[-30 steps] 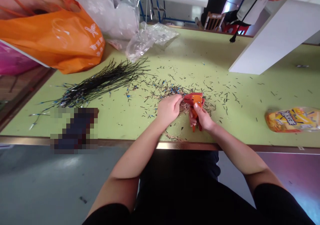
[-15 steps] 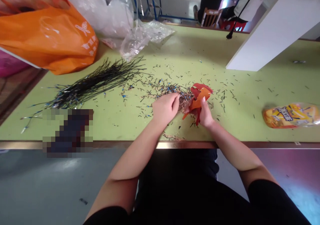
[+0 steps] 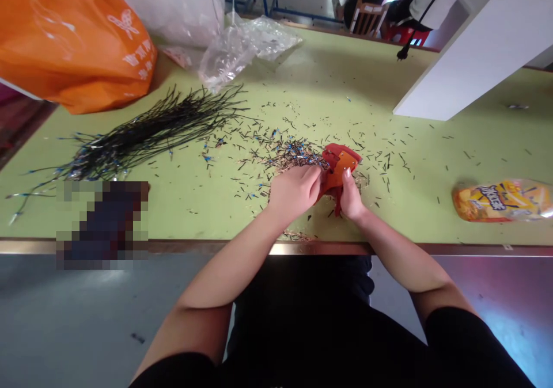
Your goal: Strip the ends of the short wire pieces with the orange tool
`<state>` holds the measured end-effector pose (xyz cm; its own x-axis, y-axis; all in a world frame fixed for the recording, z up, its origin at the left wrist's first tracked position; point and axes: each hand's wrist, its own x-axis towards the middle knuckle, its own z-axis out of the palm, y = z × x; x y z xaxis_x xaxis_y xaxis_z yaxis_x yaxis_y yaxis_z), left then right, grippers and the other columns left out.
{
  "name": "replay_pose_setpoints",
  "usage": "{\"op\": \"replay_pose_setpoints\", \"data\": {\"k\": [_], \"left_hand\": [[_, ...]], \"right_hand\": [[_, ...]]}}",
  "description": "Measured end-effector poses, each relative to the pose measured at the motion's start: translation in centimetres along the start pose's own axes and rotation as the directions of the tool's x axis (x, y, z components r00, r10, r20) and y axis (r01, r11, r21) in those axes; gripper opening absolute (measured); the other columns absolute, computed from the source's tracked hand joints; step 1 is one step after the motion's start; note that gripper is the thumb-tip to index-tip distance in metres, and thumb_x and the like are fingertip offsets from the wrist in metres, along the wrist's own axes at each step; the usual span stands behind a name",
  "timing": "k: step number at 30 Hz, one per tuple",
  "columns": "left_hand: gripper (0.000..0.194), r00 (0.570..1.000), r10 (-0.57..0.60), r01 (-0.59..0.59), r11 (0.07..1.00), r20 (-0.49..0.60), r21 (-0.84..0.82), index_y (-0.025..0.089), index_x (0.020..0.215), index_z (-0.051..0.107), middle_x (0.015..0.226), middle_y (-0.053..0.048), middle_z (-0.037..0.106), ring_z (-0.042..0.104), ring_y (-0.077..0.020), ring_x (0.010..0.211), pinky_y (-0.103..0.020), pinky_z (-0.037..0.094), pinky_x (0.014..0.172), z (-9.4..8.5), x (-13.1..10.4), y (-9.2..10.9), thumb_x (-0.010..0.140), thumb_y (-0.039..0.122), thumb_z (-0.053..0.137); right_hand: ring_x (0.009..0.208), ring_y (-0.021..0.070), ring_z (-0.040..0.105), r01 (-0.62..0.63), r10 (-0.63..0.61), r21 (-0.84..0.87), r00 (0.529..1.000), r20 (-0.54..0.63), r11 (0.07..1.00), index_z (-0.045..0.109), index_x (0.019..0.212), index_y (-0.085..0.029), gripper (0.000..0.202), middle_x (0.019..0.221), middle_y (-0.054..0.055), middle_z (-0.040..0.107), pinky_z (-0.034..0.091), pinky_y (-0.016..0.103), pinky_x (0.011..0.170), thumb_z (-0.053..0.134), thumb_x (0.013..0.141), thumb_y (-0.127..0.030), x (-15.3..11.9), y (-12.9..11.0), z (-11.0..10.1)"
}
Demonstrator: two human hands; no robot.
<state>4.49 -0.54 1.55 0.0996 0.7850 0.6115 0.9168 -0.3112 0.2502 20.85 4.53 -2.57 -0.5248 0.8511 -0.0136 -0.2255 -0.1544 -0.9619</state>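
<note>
My right hand (image 3: 352, 197) is wrapped round a red and orange wire stripper (image 3: 343, 160), thumb along its side. Close against the tool's left side, my left hand (image 3: 292, 192) is closed with its fingers pinched together; whatever lies between them is hidden. Around and behind both hands spreads a heap of short wire scraps (image 3: 298, 149), black with some blue and copper-coloured bits. A bundle of long thin black wires (image 3: 159, 124), several with blue and silvery ends, lies on the green table (image 3: 207, 212) to the left.
An orange bag (image 3: 86, 42) stands at the far left, beside clear plastic bags (image 3: 242, 45). A pixelated dark object (image 3: 106, 221) lies at the front edge. A yellow-labelled bottle (image 3: 501, 200) rests on the right, and a white upright panel (image 3: 466, 48) rises behind it.
My left hand has moved right and up against the wire stripper, which has turned slightly. The other person's hand at the orange bag has mostly left the view. The view has shifted slightly.
</note>
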Motion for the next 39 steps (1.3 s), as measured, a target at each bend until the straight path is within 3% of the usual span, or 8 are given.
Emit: {"op": "replay_pose_setpoints", "data": {"k": [10,16,22,24,28,34,37,39], "left_hand": [[0.028,0.999,0.011,-0.01,1.0,0.04,-0.026,0.02,0.085,0.064,0.067,-0.004,0.063,0.057,-0.0165,0.061,-0.032,0.026,0.055,0.3,-0.2,0.3,0.103,0.02,0.042],[0.03,0.998,0.023,-0.02,0.999,0.065,-0.04,0.02,0.081,0.063,0.065,-0.005,0.063,0.057,-0.0172,0.06,-0.032,0.027,0.054,0.3,-0.1,0.6,0.103,0.021,0.041],[0.031,0.997,-0.002,0.008,0.997,0.078,-0.075,0.02,0.081,0.063,0.067,-0.006,0.065,0.058,-0.0177,0.06,-0.032,0.029,0.055,0.4,-0.1,0.7,0.103,0.023,0.041],[0.032,0.999,0.01,-0.008,0.999,0.05,-0.044,0.019,0.08,0.062,0.066,-0.006,0.065,0.058,-0.0176,0.059,-0.033,0.026,0.053,0.5,-0.2,0.8,0.103,0.022,0.041],[0.03,0.999,-0.031,0.034,0.997,0.037,-0.068,0.019,0.086,0.065,0.067,-0.004,0.067,0.06,-0.0168,0.059,-0.032,0.026,0.053,0.7,-0.2,0.3,0.105,0.025,0.042],[0.026,0.989,-0.143,0.15,0.95,0.048,-0.273,0.02,0.097,0.067,0.081,-0.004,0.073,0.066,-0.016,0.072,-0.028,0.043,0.063,0.6,0.2,-1.4,0.107,0.03,0.045],[0.027,0.986,-0.152,0.168,0.885,0.072,-0.435,0.021,0.093,0.066,0.086,-0.005,0.073,0.069,-0.0168,0.082,-0.03,0.051,0.074,0.3,0.6,-1.5,0.107,0.033,0.046],[0.029,0.98,-0.149,0.2,0.775,0.135,-0.6,0.022,0.091,0.063,0.086,-0.005,0.072,0.07,-0.016,0.08,-0.032,0.055,0.076,0.3,0.7,-1.4,0.109,0.037,0.045]], "right_hand": [[0.092,0.0287,0.074,-0.088,0.073,-0.154,0.992,-0.1,0.984,0.062,0.135,-0.025,0.082,0.104,0.009,0.075,0.065,0.044,0.075,0.035,0.091,-0.088,-0.1,-0.9,0.6],[0.076,0.0227,0.066,-0.085,0.029,-0.224,0.969,-0.245,0.971,0.072,0.104,-0.024,0.063,0.082,0.005,0.068,0.057,0.035,0.063,0.044,0.095,-0.08,-0.2,-1.0,0.8],[0.056,0.0169,0.051,-0.057,-0.003,-0.205,0.96,-0.281,0.977,0.063,0.083,-0.024,0.059,0.061,-0.001,0.05,0.045,0.031,0.048,0.053,0.089,-0.082,0.1,-1.1,1.5],[0.055,0.0169,0.049,-0.092,0.044,-0.177,0.964,-0.261,0.98,0.06,0.081,-0.024,0.062,0.059,-0.001,0.046,0.043,0.031,0.047,0.051,0.088,-0.085,0.2,-1.0,1.5],[0.066,0.0222,0.059,-0.143,0.13,-0.077,0.979,-0.16,0.987,0.063,0.086,-0.026,0.069,0.064,0.003,0.054,0.052,0.036,0.057,0.04,0.088,-0.091,0.3,-1.3,1.2],[0.08,0.0282,0.069,-0.141,0.139,0.035,0.99,0.036,0.989,0.062,0.076,-0.024,0.078,0.067,0.008,0.062,0.059,0.041,0.066,0.034,0.085,-0.096,0.5,-3.1,0.3],[0.083,0.029,0.071,-0.213,0.202,0.078,0.97,0.133,0.974,0.062,0.081,-0.024,0.078,0.071,0.009,0.066,0.061,0.043,0.069,0.036,0.082,-0.098,0.5,-3.7,-0.1],[0.08,0.0274,0.072,-0.242,0.221,0.083,0.954,0.204,0.967,0.063,0.083,-0.023,0.078,0.073,0.009,0.068,0.061,0.042,0.068,0.038,0.082,-0.097,0.5,-3.7,-0.2]]}}
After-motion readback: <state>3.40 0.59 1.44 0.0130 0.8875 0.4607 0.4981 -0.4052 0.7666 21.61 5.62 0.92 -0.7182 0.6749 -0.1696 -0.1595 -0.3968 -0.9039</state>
